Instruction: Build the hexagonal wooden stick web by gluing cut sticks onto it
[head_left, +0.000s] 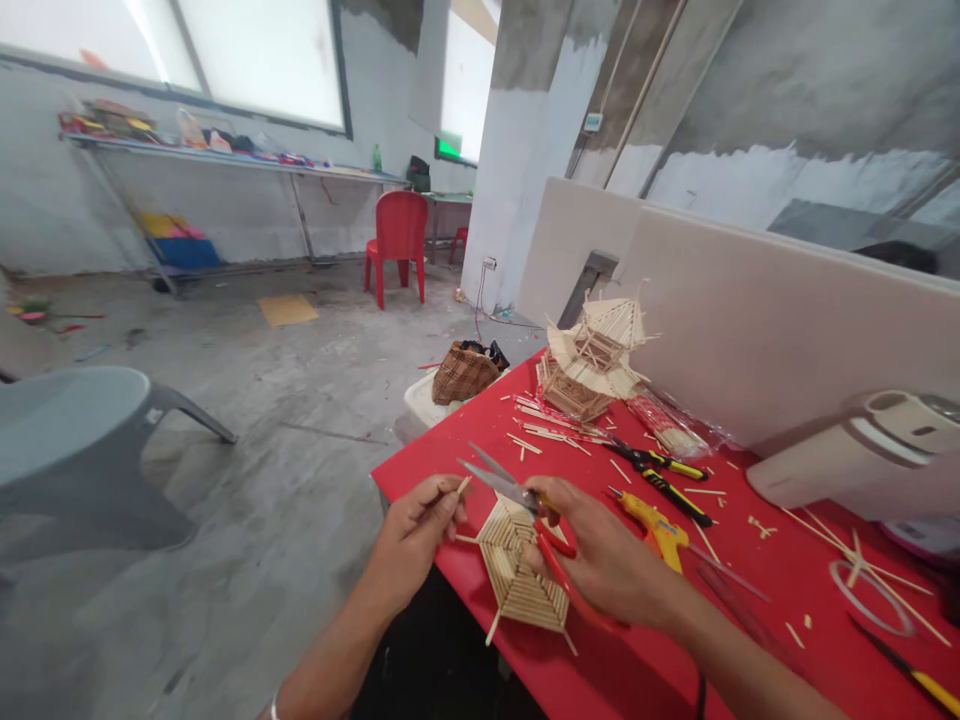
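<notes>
My left hand (420, 520) pinches a short wooden stick (463, 487) at the near edge of the red table (652, 640). My right hand (600, 555) grips red-handled scissors (510, 485), whose open blades point left toward the stick's tip. Between and under both hands lies a flat hexagonal panel of glued sticks (517, 570), partly covered by my right hand.
A stick-built house model (592, 360) stands at the table's far end, with loose sticks (547, 430), black-and-yellow pliers (664, 475) and a yellow glue gun (660, 530) near it. A white appliance (862, 450) lies at right. Grey stool (82, 440) left, red chair (397, 240) beyond.
</notes>
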